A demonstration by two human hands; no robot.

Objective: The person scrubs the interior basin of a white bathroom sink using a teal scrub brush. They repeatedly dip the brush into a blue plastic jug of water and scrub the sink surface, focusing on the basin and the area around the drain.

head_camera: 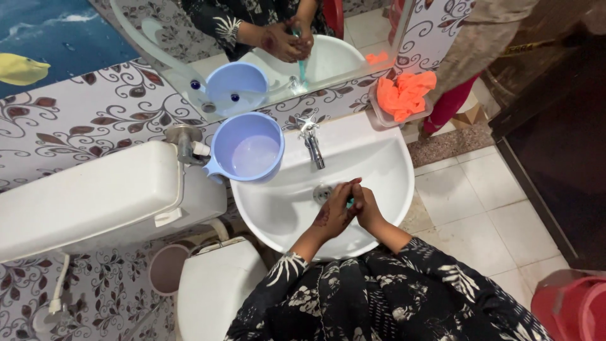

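Note:
Both my hands meet over the white wash basin (391, 189), just in front of its drain (322, 192). My left hand (334, 211) and my right hand (366, 208) are closed together around a small teal object (350, 203), of which only a sliver shows between the fingers. In the mirror (189, 60) the same object looks like a slim teal handle. The chrome tap (312, 145) stands beyond my hands. My sleeves are dark with a white leaf print.
A pale blue plastic mug (249, 148) sits on the basin's left rim. An orange cloth (404, 95) lies on a small shelf at the back right. A white toilet cistern (88, 196) and lid (214, 290) are at left. A red bucket (571, 306) stands at right.

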